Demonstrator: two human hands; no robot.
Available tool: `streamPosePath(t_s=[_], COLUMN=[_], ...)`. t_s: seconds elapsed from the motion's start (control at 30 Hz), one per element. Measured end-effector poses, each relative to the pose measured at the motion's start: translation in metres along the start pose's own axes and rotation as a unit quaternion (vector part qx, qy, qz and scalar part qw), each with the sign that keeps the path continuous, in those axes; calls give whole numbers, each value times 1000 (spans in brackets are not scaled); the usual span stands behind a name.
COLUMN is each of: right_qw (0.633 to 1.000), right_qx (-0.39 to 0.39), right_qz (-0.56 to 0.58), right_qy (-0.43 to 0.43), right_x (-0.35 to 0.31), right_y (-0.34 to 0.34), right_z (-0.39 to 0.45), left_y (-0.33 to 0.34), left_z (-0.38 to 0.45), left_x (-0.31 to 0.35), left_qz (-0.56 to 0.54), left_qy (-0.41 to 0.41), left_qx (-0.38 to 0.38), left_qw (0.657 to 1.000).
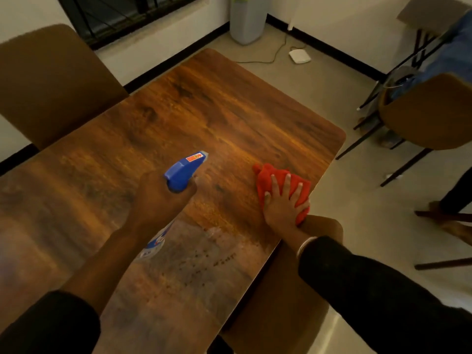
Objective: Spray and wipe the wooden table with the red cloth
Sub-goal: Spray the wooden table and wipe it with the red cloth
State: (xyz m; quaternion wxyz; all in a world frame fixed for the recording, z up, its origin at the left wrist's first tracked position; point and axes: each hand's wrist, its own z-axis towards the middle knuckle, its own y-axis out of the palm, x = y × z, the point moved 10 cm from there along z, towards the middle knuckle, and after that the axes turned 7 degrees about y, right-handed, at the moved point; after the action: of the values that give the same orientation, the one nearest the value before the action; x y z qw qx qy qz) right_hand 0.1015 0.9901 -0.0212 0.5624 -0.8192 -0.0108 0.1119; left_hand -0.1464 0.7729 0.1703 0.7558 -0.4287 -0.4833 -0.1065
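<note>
Right hand (284, 203) lies flat, fingers spread, on the red cloth (278, 185) near the table (217, 111) edge.
Left hand (163, 198) grips the spray bottle (185, 169) above the table; droplets speckle the near part, so wiping looks barely begun.

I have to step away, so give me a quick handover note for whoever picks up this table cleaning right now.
Left hand grips the spray bottle above the wooden table, nozzle aimed toward the far end.
Right hand presses flat on the red cloth near the table's right edge.
Done: spray droplets and a wet patch show on the near part of the top.
Left: wipe the wet patch, then apparently spray and wipe the far half, which looks dry.
</note>
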Motion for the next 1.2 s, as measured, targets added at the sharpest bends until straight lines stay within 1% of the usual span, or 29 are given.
streamPosePath(t_s=[0.07,0.1,0.17,0.23,0.27,0.37,0.47,0.53,0.6,0.67,0.7,0.77,0.83,0.9,1.0,1.1,1.13,1.17,1.2], right_qw=[1000,998,988,970,960,925,918,919,922,912,896,850,827,837,880,918,925,922,910], right_qx=[-23,-40,-57,-81,-93,-73,-47,-42,-39,-38,-37,-49,-58,-56,-61,-62,-60,-54,-46], right_qz=[1,-1,-18,-39,-60,-118,-125,-126,-118,-123,-132,-158,-175,-169,-142,-103,-97,-100,-110], right_qy=[-7,-42,-145,-224,-257,-353,-374,-371,-366,-389,-423,-501,-531,-517,-449,-378,-363,-369,-397], right_x=[-16,-26,-36,-34,-37,-73,-134,-176,-204,-213,-212,-199,-191,-207,-248,-280,-287,-298,-309], right_y=[27,47,83,102,104,89,73,76,82,91,99,119,129,123,110,111,116,124,134], right_z=[-43,-74,-150,-194,-194,-147,-100,-93,-101,-127,-149,-195,-208,-191,-158,-159,-168,-186,-211], left_y=[-8,-13,-26,-40,-46,-64,-85,-94,-97,-101,-104,-113,-121,-129,-147,-177,-186,-196,-205], left_z=[-3,-4,-4,-10,-15,-35,-61,-82,-104,-122,-129,-142,-153,-168,-201,-245,-258,-271,-284], left_x=[-2,-3,-2,-3,-3,-6,-17,-26,-32,-34,-35,-40,-46,-48,-50,-61,-67,-73,-80], left_qz=[19,24,33,48,54,49,44,55,64,65,61,58,59,64,59,48,46,48,52], left_qy=[-4,-4,-1,-2,-2,-18,-46,-76,-101,-114,-120,-130,-137,-136,-144,-164,-174,-184,-197], left_qx=[1,3,13,27,29,37,62,65,61,67,76,93,105,107,120,161,171,182,192], left_qw=[1000,1000,999,998,998,998,996,993,991,989,988,985,983,983,980,972,969,965,960])
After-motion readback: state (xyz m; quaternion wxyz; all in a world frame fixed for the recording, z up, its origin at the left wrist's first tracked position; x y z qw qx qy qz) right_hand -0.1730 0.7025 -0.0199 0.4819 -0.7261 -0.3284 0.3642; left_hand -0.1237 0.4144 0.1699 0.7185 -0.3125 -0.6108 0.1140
